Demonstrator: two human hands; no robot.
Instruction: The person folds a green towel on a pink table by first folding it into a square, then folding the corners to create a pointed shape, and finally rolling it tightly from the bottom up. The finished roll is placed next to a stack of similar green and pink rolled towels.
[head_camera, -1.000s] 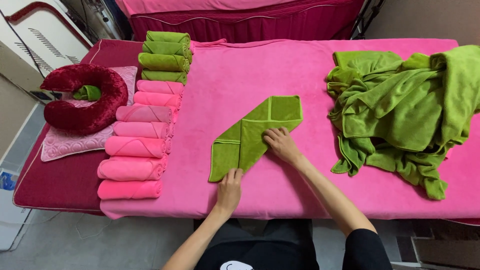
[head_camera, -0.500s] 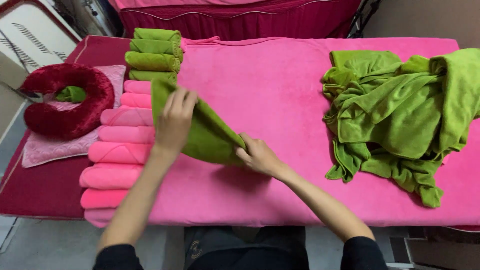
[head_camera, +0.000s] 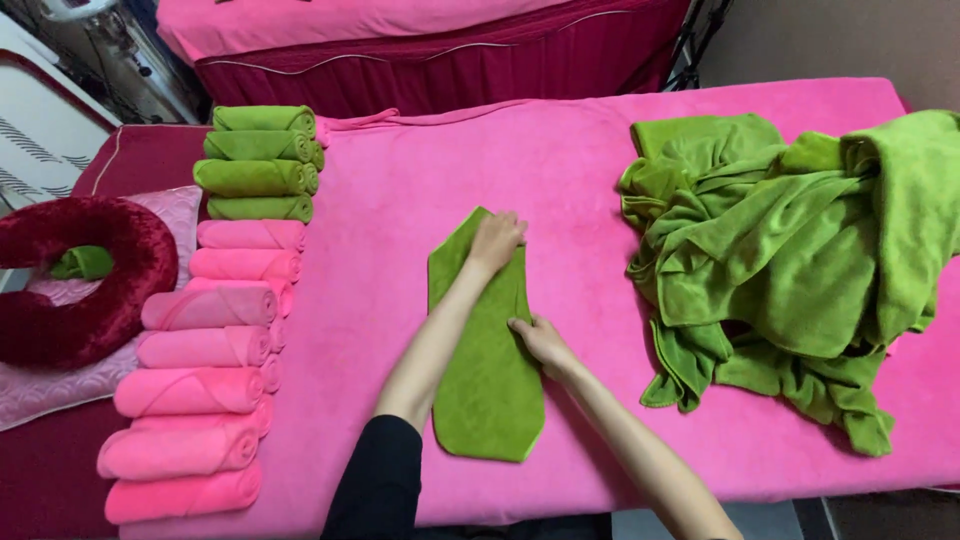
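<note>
While both hands press flat, nothing is actually gripped. Head view, the only one: green towel (head_camera: 487, 370) lies folded lengthwise into a narrow strip on the pink bed cover (head_camera: 560, 170), pointed at the far end, blunt at the near end by the table edge.

Left hand (head_camera: 495, 240) rests palm-down on the far tip, fingers loosely together, holding the point down. Right hand (head_camera: 535, 340) sits at the strip's right edge about midway, fingers laid on the cloth, not pinching as far as I can see. The towel is under both palms, running from one hand to the other and on toward the person's body.

Risks, as judged:
- Folded flaps are held only by pressure; lift either palm and the layers may spring open.
- Uneven push from the right hand could skew the strip, giving a crooked fold.
- Near end lies close to the edge and could slip over.

Loose pile of green towels (head_camera: 790, 250) sits well apart to the right; rolled pink towels (head_camera: 200, 350) and rolled green towels (head_camera: 258, 165) line the left.
</note>
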